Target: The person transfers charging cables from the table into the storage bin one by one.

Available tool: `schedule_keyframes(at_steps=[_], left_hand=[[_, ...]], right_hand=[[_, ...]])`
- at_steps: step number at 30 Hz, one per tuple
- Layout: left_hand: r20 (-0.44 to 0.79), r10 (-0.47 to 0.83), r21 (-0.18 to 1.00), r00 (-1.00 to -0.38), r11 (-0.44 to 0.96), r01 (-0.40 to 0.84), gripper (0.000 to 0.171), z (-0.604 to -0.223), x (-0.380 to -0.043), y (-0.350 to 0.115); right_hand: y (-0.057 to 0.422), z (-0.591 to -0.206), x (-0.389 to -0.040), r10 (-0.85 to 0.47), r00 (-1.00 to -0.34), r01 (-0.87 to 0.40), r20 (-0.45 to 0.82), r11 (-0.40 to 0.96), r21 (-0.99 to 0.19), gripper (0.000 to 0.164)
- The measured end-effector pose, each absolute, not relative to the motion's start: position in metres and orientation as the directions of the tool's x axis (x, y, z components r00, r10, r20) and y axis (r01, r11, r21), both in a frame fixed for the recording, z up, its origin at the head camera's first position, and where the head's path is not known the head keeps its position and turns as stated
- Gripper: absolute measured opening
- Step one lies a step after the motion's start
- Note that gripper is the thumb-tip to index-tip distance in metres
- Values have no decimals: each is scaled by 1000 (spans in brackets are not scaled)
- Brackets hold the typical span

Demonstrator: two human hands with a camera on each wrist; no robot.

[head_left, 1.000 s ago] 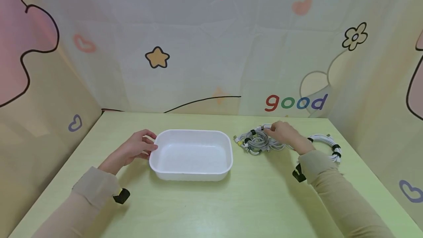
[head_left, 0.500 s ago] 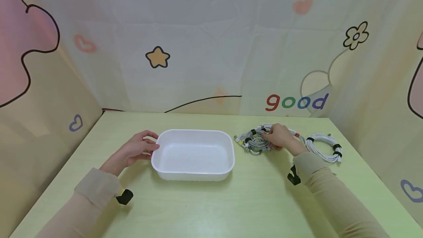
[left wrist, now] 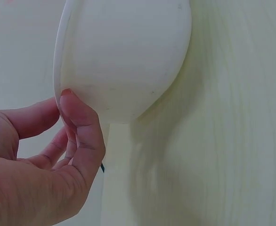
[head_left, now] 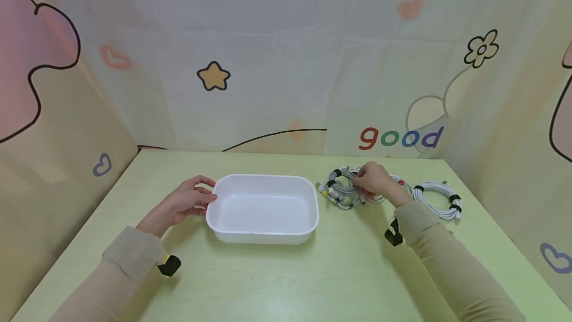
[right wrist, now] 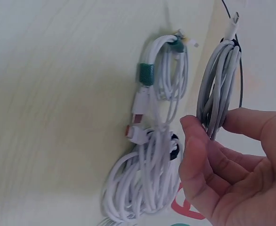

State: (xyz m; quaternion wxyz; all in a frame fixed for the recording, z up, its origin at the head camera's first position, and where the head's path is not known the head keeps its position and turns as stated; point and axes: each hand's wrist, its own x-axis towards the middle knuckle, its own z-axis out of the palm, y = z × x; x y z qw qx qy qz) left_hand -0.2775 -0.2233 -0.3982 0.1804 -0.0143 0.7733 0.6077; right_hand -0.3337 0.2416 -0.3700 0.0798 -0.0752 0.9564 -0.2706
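My left hand (head_left: 180, 202) pinches the left rim of a white plastic tub (head_left: 263, 238) in the head view. Up close in the left wrist view, thumb and fingers meet at the edge of that tub (left wrist: 124, 52). Over on the right, my right hand (head_left: 374, 180) holds a coiled grey cable (right wrist: 218, 84) between thumb and fingers. In the right wrist view this coil stands on edge, raised off the table, its connector pointing up. Below it lie several bundled white cables (right wrist: 138, 188), some with dark ties; the hand partly hides them in the head view.
A separate coiled white cable (head_left: 426, 205) with black ties lies near the table's right side. The pale wooden table (head_left: 268, 282) backs onto a printed cloth (head_left: 268, 98), with more cloth at both sides.
My right hand has moved slightly left and lifted the grey cable coil off the pile. The tub and my left hand have shifted a little to the right.
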Motion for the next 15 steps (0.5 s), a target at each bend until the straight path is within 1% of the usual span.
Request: schedule_keyframes(at_steps=[6,15], left_hand=[[-296,200,938,-934,244,-245,45,-399,-277,-224],[-310,221,943,-925,199,-268,43,-401,-278,-225]], right_hand=[[229,-360,-334,-207,-972,-119,-109,839,-531,25],[199,-343,-333,-252,-960,-153,-118,832,-534,23]])
